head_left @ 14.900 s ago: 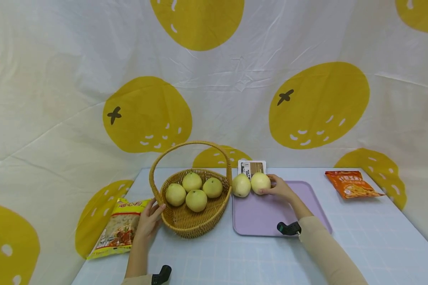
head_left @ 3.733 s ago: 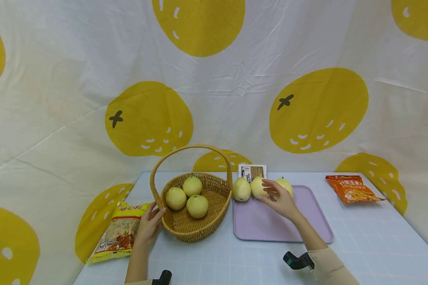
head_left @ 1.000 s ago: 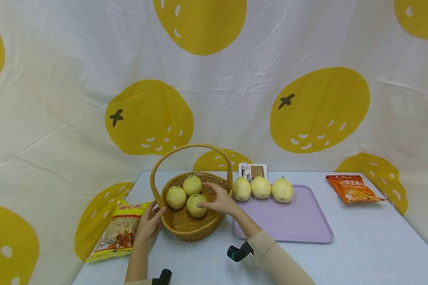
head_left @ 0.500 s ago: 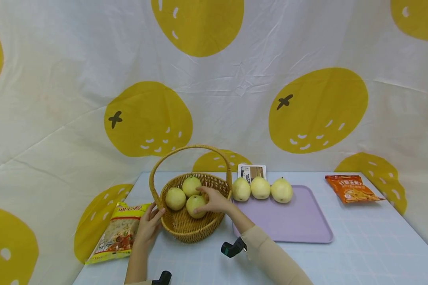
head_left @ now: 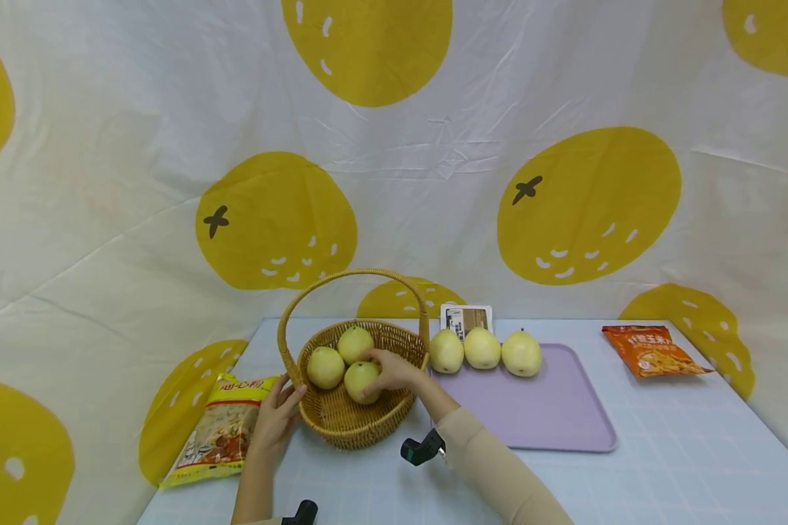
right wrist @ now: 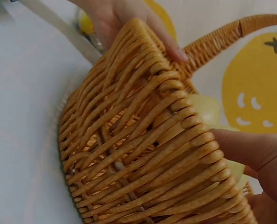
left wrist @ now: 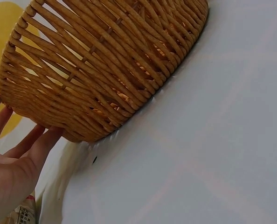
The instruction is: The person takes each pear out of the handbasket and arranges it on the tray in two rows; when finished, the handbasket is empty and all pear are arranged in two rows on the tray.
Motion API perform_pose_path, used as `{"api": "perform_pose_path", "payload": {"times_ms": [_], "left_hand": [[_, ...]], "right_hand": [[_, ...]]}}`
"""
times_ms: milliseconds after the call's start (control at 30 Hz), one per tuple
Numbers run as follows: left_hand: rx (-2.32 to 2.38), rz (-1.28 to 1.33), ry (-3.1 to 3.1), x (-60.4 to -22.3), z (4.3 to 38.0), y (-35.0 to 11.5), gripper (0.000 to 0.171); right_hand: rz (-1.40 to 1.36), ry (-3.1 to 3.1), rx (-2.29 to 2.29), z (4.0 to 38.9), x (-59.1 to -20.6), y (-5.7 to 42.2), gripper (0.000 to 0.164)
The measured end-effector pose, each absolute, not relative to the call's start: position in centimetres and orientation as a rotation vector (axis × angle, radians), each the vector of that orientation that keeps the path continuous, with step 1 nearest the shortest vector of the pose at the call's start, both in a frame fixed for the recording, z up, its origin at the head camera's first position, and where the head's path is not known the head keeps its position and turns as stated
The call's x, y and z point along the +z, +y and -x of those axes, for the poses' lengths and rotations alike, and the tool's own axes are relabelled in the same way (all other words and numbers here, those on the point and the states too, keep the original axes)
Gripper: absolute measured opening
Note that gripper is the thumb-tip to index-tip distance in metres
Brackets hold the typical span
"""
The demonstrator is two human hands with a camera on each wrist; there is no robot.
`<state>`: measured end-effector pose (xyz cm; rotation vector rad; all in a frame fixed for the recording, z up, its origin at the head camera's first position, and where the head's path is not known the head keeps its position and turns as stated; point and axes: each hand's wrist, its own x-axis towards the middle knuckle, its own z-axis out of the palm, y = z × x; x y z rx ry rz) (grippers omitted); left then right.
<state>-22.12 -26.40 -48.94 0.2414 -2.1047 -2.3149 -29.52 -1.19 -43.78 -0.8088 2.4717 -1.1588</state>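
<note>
Along far edge of tray (head_left: 565, 415): three fruits (head_left: 482, 348). Left hand (head_left: 277, 415), beside yellow packet (head_left: 226, 419), holds basket (head_left: 351, 439) rim; right hand (head_left: 395, 370) grips front fruit (head_left: 360, 380) inside.

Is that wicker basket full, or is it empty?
Partly filled: the wicker basket holds three pale fruits, the nearest one gripped by the right hand, with bare weave in front.

Curtained-in setting, kind of room unclear — hanging fruit-print cloth (head_left: 433, 219) around; pale-blue checked tabletop (head_left: 670, 437)
</note>
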Motion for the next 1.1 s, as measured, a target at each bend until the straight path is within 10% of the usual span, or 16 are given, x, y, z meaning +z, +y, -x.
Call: {"api": "perform_pose_path", "payload": {"times_ms": [1100], "left_hand": [[-2.284, -0.227, -2.139, -49.2, 22.2, -26.6, 0.072]], "right_hand": [[0.869, 2.278, -1.746, 26.6, -42.7, 1.8, 0.066]]}}
